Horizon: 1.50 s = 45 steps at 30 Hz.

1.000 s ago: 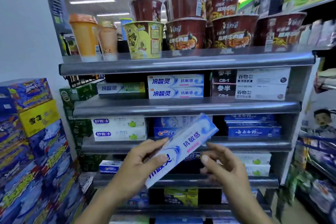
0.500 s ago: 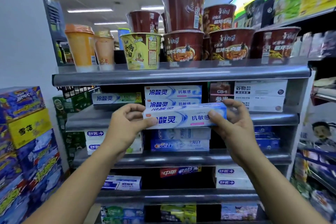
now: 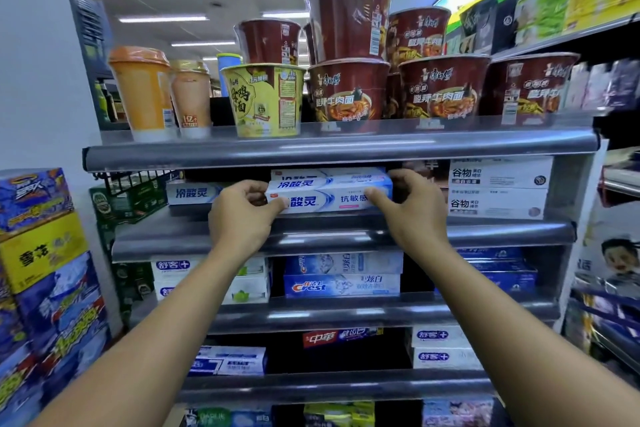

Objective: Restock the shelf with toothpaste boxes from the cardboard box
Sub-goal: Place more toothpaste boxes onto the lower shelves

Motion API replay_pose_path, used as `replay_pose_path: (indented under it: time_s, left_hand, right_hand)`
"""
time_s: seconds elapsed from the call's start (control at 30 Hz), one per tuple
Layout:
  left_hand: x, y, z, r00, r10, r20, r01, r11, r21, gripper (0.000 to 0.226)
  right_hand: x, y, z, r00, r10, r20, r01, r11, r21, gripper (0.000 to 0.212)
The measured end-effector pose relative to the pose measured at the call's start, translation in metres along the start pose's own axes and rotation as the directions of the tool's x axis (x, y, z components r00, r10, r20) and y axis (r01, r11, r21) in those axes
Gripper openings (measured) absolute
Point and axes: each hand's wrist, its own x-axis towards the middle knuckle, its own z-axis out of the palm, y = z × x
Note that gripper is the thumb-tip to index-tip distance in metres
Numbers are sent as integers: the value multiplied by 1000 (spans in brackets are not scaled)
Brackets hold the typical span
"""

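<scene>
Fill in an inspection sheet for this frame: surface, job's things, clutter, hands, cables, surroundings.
Surface: grey metal shelf, second tier, stocked with toothpaste.
Job's things: toothpaste box level at that tier's front; cardboard box not in view.
Clutter: nothing seen.
Hands: left hand and right hand each grip one end of it.
Cables: nothing seen.
Surroundings: noodle cups on the top tier; stacked cartons at left.

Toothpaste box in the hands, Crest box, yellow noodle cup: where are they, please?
toothpaste box (image 3: pixel 329 199), head view, middle of front face.
Crest box (image 3: pixel 341 285), head view, front face.
yellow noodle cup (image 3: pixel 265 100), head view, side wall.
</scene>
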Motion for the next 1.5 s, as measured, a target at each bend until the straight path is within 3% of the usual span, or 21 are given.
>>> replay_pose_path:
  time_s: [0.1,0.27,0.37,0.47,0.5,0.57,0.63,0.7,0.77,0.83,0.9,1.03,1.1,1.17,1.27,1.37,1.5]
  left_hand:
    - [-2,-1,1,996,9,93,-26,982,185,36]
    - [-9,-1,0,998,27,62,-32,996,85,35]
    - [-36,-7,-1,952,290,-94,-284,956,74,30]
    - [-89,-28,3,770,616,-163,-620,784,34,11]
    - [-108,-39,9,732,669,-125,-675,737,-9,6]
    - [-156,-67,29,736,676,29,-671,735,-103,4]
    - [-208,-99,52,788,567,241,-541,824,-171,4]
    - [-268,-135,78,819,344,460,-304,939,-160,3]
    - [-328,-169,97,767,39,641,-7,999,-52,13]
    - [-394,-208,119,608,-200,768,211,974,86,20]
    - [-462,-250,140,437,-377,817,325,913,247,28]
    - [-584,-326,185,127,-654,746,440,711,549,16]
    - [-639,-361,212,12,-732,681,465,608,644,13]
    - [-697,-398,246,-87,-752,654,431,563,705,18]
    - [-770,-445,298,-170,-781,601,404,501,765,27]
    - [-837,-489,351,-160,-798,582,375,496,783,42]
    - [-902,-533,407,-189,-864,468,457,344,820,57]
  right_hand:
    - [-5,10,7,999,14,48,-7,988,-157,44]
    - [-11,7,5,997,-34,75,45,987,-153,43]
    - [-31,11,-8,984,-170,-46,167,983,-76,37]
    - [-77,33,-20,963,-217,-162,209,976,-65,30]
    - [-94,45,-21,971,-186,-149,180,982,-51,28]
    - [-138,81,-22,995,-64,-70,63,998,-16,26]
    - [-185,123,-21,995,99,15,-100,995,21,22]
    - [-237,173,-23,957,273,94,-279,959,57,19]
    - [-293,218,-28,892,428,147,-439,897,50,27]
    - [-354,270,-32,780,598,186,-611,792,15,35]
    - [-420,322,-33,640,740,207,-750,660,-40,29]
    - [-549,412,-22,210,932,296,-933,282,-225,14]
    - [-603,439,-13,-24,941,336,-957,76,-280,19]
    - [-652,464,-3,-183,922,342,-952,-79,-296,24]
    - [-706,497,13,-239,916,322,-942,-138,-306,23]
    - [-743,525,28,-259,904,340,-948,-170,-270,22]
    - [-770,551,37,-185,848,496,-973,-86,-216,37]
